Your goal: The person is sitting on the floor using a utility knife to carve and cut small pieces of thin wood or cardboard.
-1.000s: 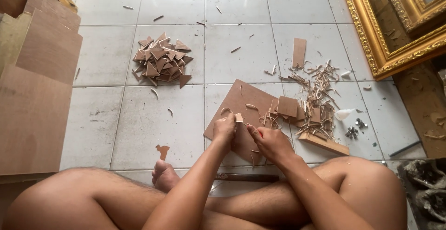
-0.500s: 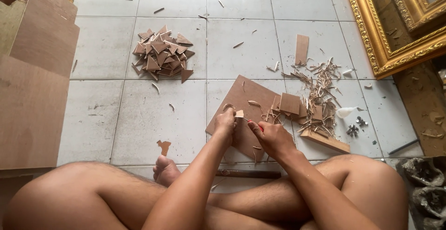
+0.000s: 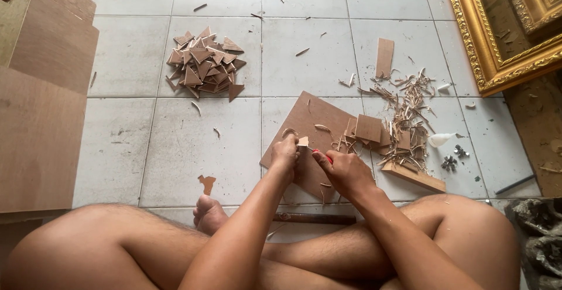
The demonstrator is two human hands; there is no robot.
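Left hand (image 3: 285, 153) pinching small wood piece (image 3: 303, 142) over plywood board (image 3: 307, 127), mid-floor. Right hand (image 3: 345, 170) clenched around red-handled cutter (image 3: 321, 153). Best: shave shallow, away from fingers.

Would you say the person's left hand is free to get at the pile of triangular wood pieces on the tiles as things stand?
Probably yes. The left hand holds a small wood piece, so it would need to release it, but only bare tile floor lies between it and the pile of triangular pieces.
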